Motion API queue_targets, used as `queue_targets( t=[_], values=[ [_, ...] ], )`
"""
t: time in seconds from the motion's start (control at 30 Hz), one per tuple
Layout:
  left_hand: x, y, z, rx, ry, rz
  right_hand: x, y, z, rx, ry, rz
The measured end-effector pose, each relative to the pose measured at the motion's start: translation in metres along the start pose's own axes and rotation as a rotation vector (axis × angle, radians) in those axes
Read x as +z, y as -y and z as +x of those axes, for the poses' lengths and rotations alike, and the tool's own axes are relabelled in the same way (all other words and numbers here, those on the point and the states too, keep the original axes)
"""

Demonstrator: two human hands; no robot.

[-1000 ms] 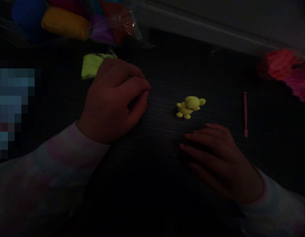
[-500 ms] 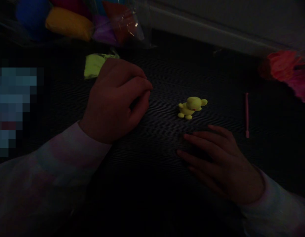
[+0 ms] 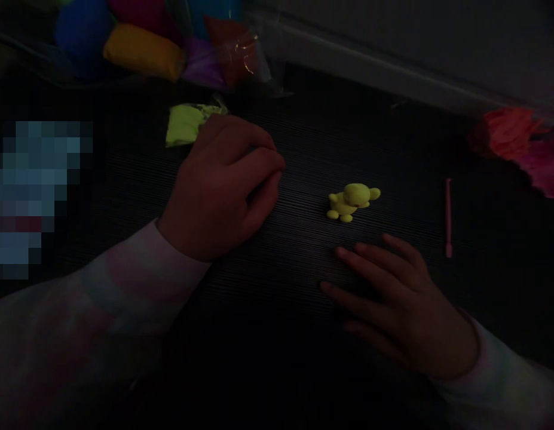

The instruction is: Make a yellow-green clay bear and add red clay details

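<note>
"Seeing what, operator?"
"My left hand [image 3: 225, 185] half curled, can't tell if it's gripping anything; right hand [image 3: 406, 304] spread, empty."
"Yellow clay figurine [image 3: 348, 202]?"
"Upright, just beyond my right, near pink tool [image 3: 447, 218]."

Tabletop [image 3: 299, 263] open between hands [image 3: 225, 188] [image 3: 406, 310], open between yellow figure [image 3: 355, 199] and pink stick [image 3: 447, 218]; bag [image 3: 262, 67] blocking back left

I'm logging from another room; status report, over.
Left hand curled, palm hidden. Right hand open, fingers spread. Yellow figure apart from both. Pink tool right of it, blocking neither hand.
</note>
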State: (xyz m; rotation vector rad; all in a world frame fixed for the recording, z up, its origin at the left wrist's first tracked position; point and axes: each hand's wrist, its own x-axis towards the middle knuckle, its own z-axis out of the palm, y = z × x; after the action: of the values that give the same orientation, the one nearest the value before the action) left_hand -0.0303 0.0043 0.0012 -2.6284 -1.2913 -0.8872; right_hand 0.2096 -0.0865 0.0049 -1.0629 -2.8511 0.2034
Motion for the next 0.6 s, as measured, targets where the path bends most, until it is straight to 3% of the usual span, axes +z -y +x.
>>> queue_targets(
  t=[0.6],
  values=[
    [-0.0009, -0.0013, 0.0003, 0.009, 0.003, -0.019, -0.0009, -0.0009, 0.0025, -0.029, 0.022, -0.040]
  ],
)
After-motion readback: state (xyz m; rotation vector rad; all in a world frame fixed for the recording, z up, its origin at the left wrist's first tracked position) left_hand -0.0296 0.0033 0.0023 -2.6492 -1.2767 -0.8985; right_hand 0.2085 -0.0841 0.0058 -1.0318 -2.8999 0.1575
